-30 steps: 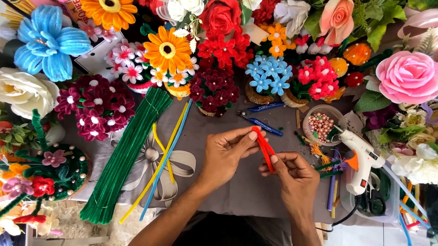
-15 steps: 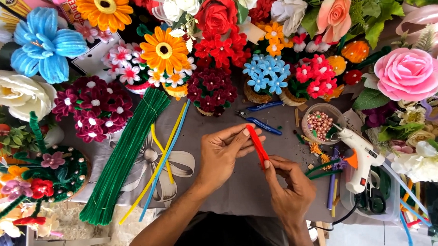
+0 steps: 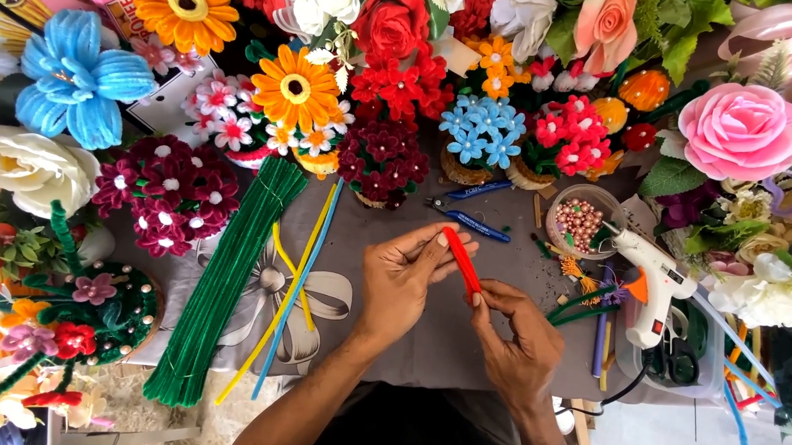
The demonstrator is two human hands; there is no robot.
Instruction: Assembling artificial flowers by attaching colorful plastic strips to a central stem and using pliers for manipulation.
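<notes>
Grey cloth (image 3: 420, 355) | left hand (image 3: 407, 280), right hand (image 3: 517, 342) pinching red pipe cleaner (image 3: 461, 260) between them

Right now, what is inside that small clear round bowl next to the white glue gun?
The small clear round bowl holds a heap of small pinkish, pearl-like beads. Anything beneath the top beads is covered, and the white glue gun hides part of its rim.

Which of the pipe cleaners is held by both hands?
The red pipe cleaner, pinched between the left hand and right hand. The yellow, blue and green ones lie untouched on the table.
</notes>
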